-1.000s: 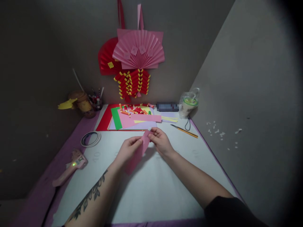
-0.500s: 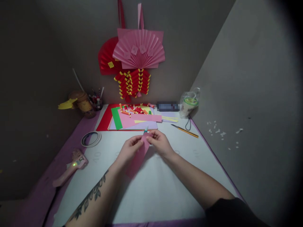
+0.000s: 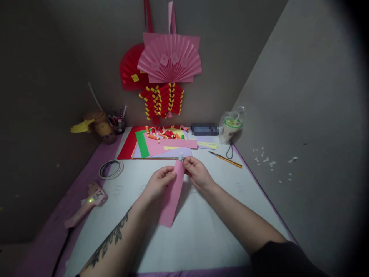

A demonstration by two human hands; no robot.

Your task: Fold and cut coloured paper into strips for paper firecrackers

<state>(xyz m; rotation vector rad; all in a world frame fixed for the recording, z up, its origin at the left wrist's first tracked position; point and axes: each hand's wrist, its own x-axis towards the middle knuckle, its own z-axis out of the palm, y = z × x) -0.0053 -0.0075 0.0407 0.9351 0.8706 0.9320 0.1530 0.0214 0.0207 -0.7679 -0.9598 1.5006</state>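
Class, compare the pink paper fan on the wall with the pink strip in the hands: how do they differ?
The fan is pleated and spread wide; the strip is flat, long and narrow. The fan hangs on the wall; the strip is held over the table by the left hand and right hand. Both are pink paper.

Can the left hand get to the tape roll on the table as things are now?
Probably yes, once freed: the left hand now pinches the pink strip, but the table between it and the tape roll is bare.
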